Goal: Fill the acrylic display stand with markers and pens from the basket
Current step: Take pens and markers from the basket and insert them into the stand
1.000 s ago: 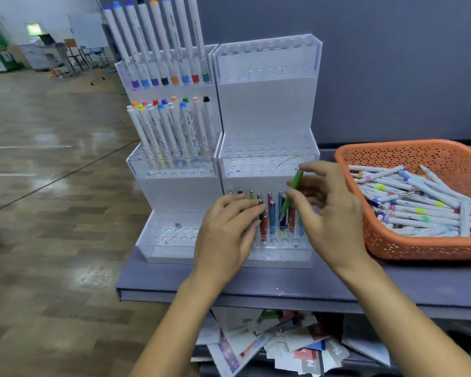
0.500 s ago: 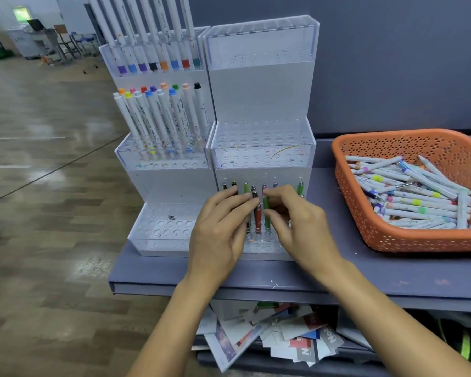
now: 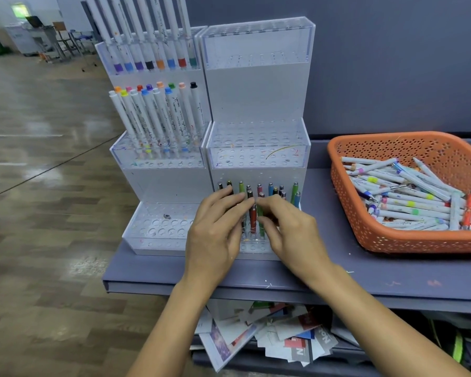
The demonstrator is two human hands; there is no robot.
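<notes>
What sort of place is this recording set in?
Probably a stationery shop or showroom: tiered acrylic display stands of markers, a grey shelf with leaflets stacked beneath, a wide polished floor behind.

**Stand partly filled, basket of markers beside it**

My clear acrylic display stand (image 3: 256, 96) has two stepped columns. White markers (image 3: 158, 121) with coloured caps lean in its upper left tiers. Short coloured pens (image 3: 270, 189) stand upright in the lower right tier. To its right, an orange basket (image 3: 419, 240) holds more markers, heaped loosely.
</notes>
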